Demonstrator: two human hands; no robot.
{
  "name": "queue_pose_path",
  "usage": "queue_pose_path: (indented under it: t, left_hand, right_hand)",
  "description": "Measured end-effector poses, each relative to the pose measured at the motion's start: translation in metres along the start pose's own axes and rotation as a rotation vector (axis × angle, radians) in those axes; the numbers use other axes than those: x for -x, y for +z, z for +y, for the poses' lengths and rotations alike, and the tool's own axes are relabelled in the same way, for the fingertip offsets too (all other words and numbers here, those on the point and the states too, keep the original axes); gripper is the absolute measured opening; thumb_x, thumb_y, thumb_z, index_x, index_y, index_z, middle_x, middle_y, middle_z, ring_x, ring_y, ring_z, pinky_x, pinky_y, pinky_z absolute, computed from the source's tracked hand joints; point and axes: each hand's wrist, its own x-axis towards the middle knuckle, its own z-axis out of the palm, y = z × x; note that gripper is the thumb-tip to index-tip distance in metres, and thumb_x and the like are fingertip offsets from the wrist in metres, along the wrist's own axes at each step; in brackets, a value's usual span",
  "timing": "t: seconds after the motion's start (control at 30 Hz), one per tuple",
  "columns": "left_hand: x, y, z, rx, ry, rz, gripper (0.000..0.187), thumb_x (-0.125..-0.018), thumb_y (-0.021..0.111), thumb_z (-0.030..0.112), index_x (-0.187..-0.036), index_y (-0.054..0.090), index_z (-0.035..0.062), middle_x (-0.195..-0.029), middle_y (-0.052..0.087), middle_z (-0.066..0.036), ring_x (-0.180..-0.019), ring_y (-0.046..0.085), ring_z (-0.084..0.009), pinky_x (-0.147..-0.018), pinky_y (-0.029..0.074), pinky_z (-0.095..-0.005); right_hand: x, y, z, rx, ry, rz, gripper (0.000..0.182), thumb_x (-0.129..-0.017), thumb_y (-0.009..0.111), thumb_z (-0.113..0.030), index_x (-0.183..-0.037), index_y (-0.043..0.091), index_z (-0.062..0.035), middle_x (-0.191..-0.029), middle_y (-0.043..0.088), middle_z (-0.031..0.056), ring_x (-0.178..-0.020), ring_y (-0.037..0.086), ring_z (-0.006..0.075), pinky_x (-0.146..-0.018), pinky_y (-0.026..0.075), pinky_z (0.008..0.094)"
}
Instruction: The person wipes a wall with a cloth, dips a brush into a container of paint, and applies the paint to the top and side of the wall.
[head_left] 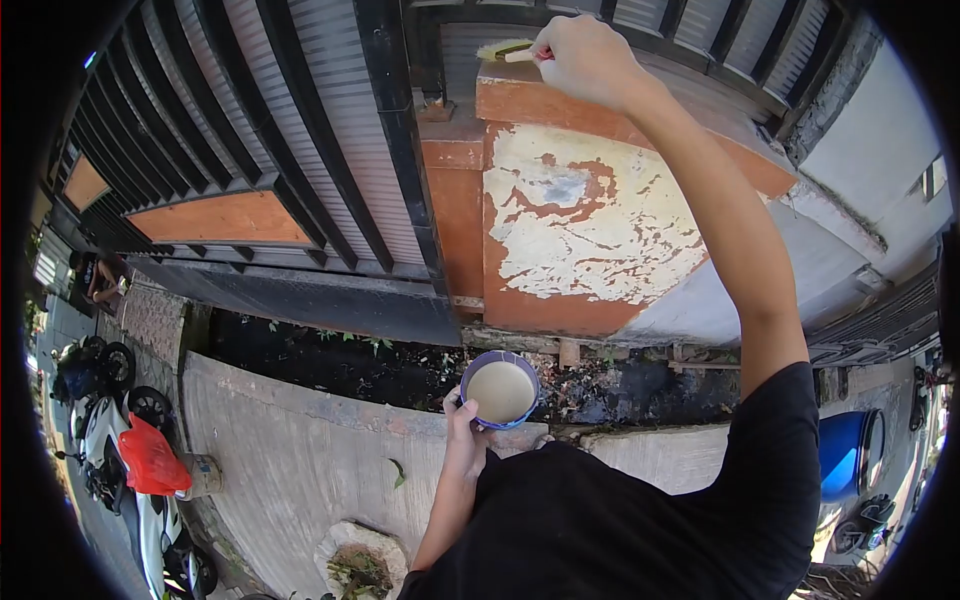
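A paintbrush (508, 51) with pale bristles is held in my right hand (585, 58), its tip at the left end of the orange ledge (570, 108) on top of the low wall. Below the ledge, the wall face (590, 215) shows cream patches over orange, with a greyish spot. My left hand (462, 425) grips the rim of a round purple-blue tub (500, 390) of beige liquid, thumb on the near edge. The tub is in front of my body, above the edge of a dark ditch.
A black metal gate (385, 130) rises at the left. The littered ditch (390, 375) runs along the wall's foot. Motorcycles (150, 405), a red bag (152, 455) and a seated person (98, 280) are at the far left. A blue barrel (845, 455) stands right; a stone planter (335, 545) is below.
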Motion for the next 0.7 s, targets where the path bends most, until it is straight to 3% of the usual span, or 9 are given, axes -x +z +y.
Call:
queue_pose_path:
  t: [0.03,0.13,0.23,0.37,0.47,0.53,0.57,0.63,0.7]
  left_hand:
    - [-0.001,0.001,-0.001,-0.006,0.027,0.013,0.071,-0.091,0.071,0.044,-0.145,0.038,0.0131,-0.123,0.06,-0.011,-0.096,0.064,-0.0181,-0.065,0.055,-0.032]
    - [0.003,0.008,0.006,-0.002,0.041,-0.005,0.073,-0.091,0.071,0.046,-0.145,0.037,0.0119,-0.125,0.059,-0.012,-0.1,0.063,-0.0207,-0.066,0.057,-0.0356]
    - [-0.001,0.001,-0.001,0.011,0.018,0.002,0.072,-0.091,0.071,0.048,-0.144,0.037,0.0122,-0.127,0.057,-0.014,-0.105,0.063,-0.0247,-0.067,0.058,-0.0405]
    - [0.001,0.007,0.0,0.001,0.016,-0.018,0.072,-0.091,0.071,0.049,-0.145,0.037,0.0133,-0.128,0.057,-0.014,-0.109,0.063,-0.0276,-0.07,0.059,-0.0453]
    - [0.003,0.01,-0.001,-0.006,-0.018,-0.034,0.074,-0.092,0.07,0.049,-0.147,0.035,0.0154,-0.132,0.056,-0.015,-0.112,0.063,-0.0295,-0.073,0.06,-0.0469]
    - [0.0,0.014,-0.001,-0.054,-0.043,-0.018,0.087,-0.087,0.07,0.063,-0.153,0.046,0.0107,-0.147,0.057,-0.014,-0.136,0.056,-0.0326,-0.11,0.046,-0.0588]
    - [0.001,0.021,0.003,-0.064,-0.052,-0.032,0.087,-0.087,0.07,0.063,-0.153,0.046,0.0107,-0.147,0.057,-0.014,-0.136,0.056,-0.0326,-0.11,0.046,-0.0588]
    - [0.007,0.034,0.014,-0.091,-0.051,-0.117,0.087,-0.087,0.071,0.063,-0.152,0.047,0.0108,-0.148,0.057,-0.013,-0.136,0.056,-0.0323,-0.11,0.046,-0.0581]
    - [0.008,0.041,0.015,-0.097,-0.05,-0.119,0.087,-0.087,0.07,0.064,-0.152,0.047,0.0109,-0.148,0.057,-0.013,-0.137,0.056,-0.0322,-0.11,0.046,-0.058]
  right_hand:
    - [-0.001,0.007,0.013,0.037,-0.052,-0.056,0.032,-0.085,0.067,-0.021,-0.111,0.082,-0.0111,-0.089,0.076,0.022,-0.086,0.072,0.0413,-0.082,0.057,0.0477]
    - [0.005,0.006,0.055,-0.066,-0.021,-0.243,0.034,-0.089,0.066,-0.019,-0.119,0.082,-0.0193,-0.097,0.076,0.0197,-0.087,0.07,0.0401,-0.082,0.056,0.048]
    - [0.016,0.028,0.113,-0.118,-0.063,-0.16,0.036,-0.095,0.062,-0.016,-0.125,0.081,-0.0223,-0.107,0.075,0.0146,-0.1,0.067,0.0364,-0.089,0.054,0.0451]
    - [0.028,0.061,0.163,-0.107,-0.096,-0.111,0.036,-0.098,0.059,-0.013,-0.125,0.081,-0.0235,-0.112,0.071,0.0135,-0.11,0.061,0.033,-0.096,0.051,0.0424]
    - [0.035,0.057,0.149,-0.041,-0.069,-0.058,0.038,-0.098,0.06,-0.014,-0.133,0.076,-0.0135,-0.109,0.066,0.0125,-0.112,0.058,0.0306,-0.098,0.049,0.041]
    - [0.051,0.031,0.125,-0.191,0.126,0.239,0.034,-0.099,0.066,-0.015,-0.128,0.064,0.0036,-0.108,0.061,0.0177,-0.105,0.06,0.0295,-0.097,0.05,0.0413]
    - [0.065,0.028,0.133,-0.178,0.141,0.242,0.034,-0.099,0.066,-0.015,-0.128,0.064,0.0036,-0.108,0.061,0.0177,-0.105,0.06,0.0295,-0.097,0.05,0.0413]
    - [0.103,0.027,0.159,-0.688,0.325,0.504,0.028,-0.096,0.062,-0.008,-0.119,0.054,0.0071,-0.109,0.056,0.0177,-0.104,0.06,0.0262,-0.095,0.051,0.0393]
    - [0.162,0.043,0.191,-0.334,0.414,0.775,0.021,-0.094,0.064,-0.004,-0.109,0.054,0.0053,-0.11,0.058,0.0221,-0.107,0.059,0.0329,-0.092,0.049,0.045]
